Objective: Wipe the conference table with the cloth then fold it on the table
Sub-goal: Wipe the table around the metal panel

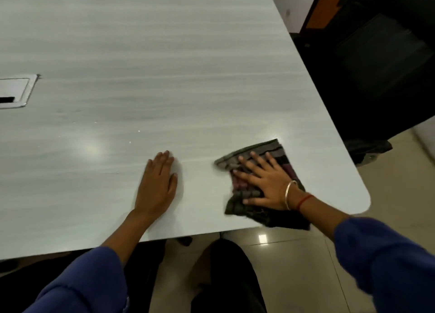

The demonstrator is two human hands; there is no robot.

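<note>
Pressing down on the cloth [266, 148] is the right hand [263, 183], fingers [256, 158] straight and spread, holding nothing in a grip. The left hand [157, 185] lies flat on the bare table [164, 53], fingers together and straight, well apart from the cloth.

Location: the cloth sits on the table near its front right corner. Its near corner reaches the front edge and appears to overhang it slightly.

Findings, risk:
1. The cloth is only pinned by a flat palm, not gripped. A stroke toward the person could carry it over the front edge onto the floor [294, 265].
2. The cloth is rumpled and partly doubled. A hard push could bunch it under the palm, so the hand slides on while the cloth lags.
3. Small pale specks [138, 131] show on the table to the far left. They may be missed if wiping stays in this corner.

Orientation: the cloth's long axis runs from the front edge away from the person. Its far end leans a little to the left, its striped end pointing toward the table's middle.
</note>
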